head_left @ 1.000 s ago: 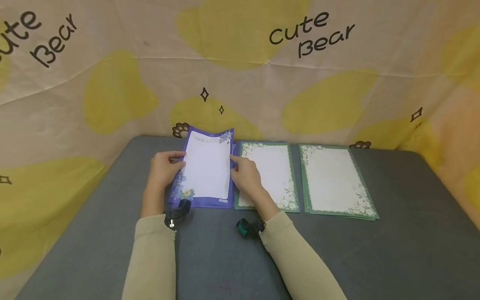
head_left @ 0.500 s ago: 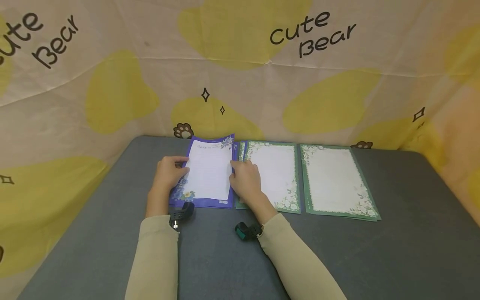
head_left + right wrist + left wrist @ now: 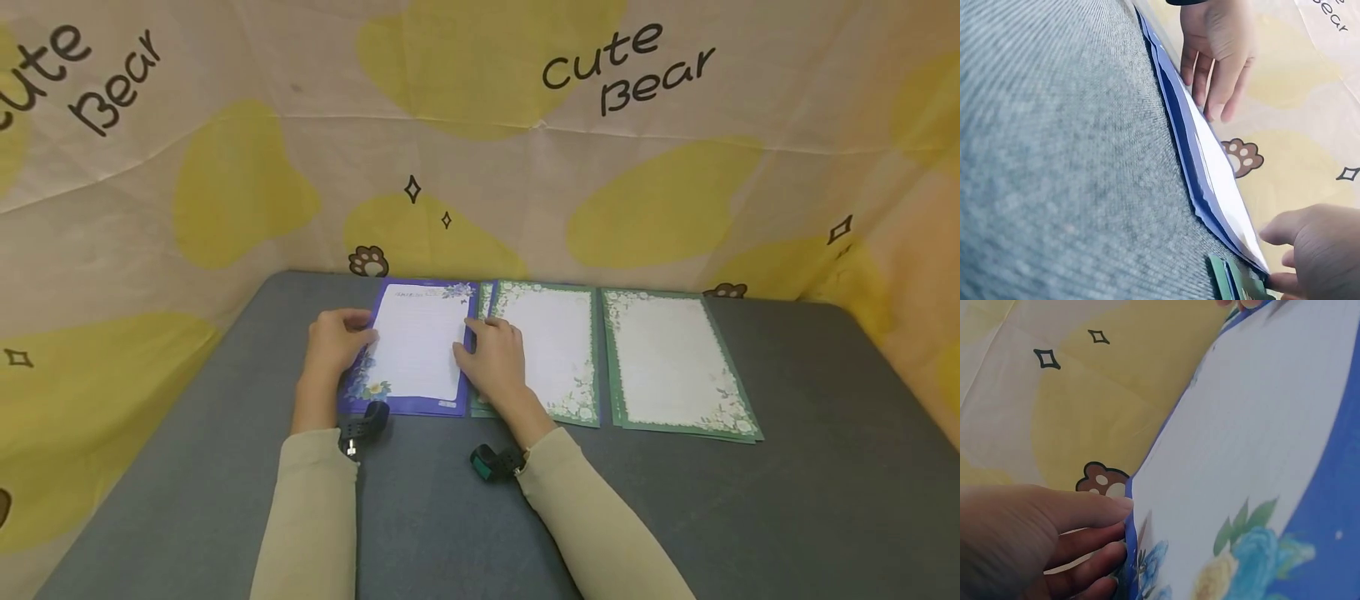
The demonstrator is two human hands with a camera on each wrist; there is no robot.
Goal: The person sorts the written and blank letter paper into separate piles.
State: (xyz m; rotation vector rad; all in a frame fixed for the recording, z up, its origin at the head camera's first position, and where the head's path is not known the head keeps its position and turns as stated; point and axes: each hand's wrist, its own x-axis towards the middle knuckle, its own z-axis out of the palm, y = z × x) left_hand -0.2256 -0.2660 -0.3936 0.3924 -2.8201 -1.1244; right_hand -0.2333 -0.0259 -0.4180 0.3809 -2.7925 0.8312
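Note:
A purple-blue bordered sheet of stationery paper [image 3: 417, 350] with blue flowers lies on similar sheets at the left of the row. My left hand [image 3: 332, 343] touches its left edge, thumb and fingertips right at the border in the left wrist view, where the paper [image 3: 1241, 444] bows slightly. At the opposite edge is my right hand [image 3: 495, 357], thumb and fingers spread apart. That hand partly covers the middle stack of green-bordered sheets [image 3: 555, 342]. In the right wrist view, layered blue edges [image 3: 1179, 134] show, with the right hand [image 3: 1325, 250] beside the near corner.
A second green-bordered stack [image 3: 667, 358] lies farther right, its sheets slightly out of line. All rest on a grey table [image 3: 420, 517]. Behind it hangs a cream and yellow printed cloth [image 3: 480, 158]. Black bands [image 3: 363, 425] are worn on both wrists.
The blue sheet's raised top end has come down flat onto its stack. My right fingers have spread from its edge. The top green sheet in the middle shifted slightly right, then stayed.

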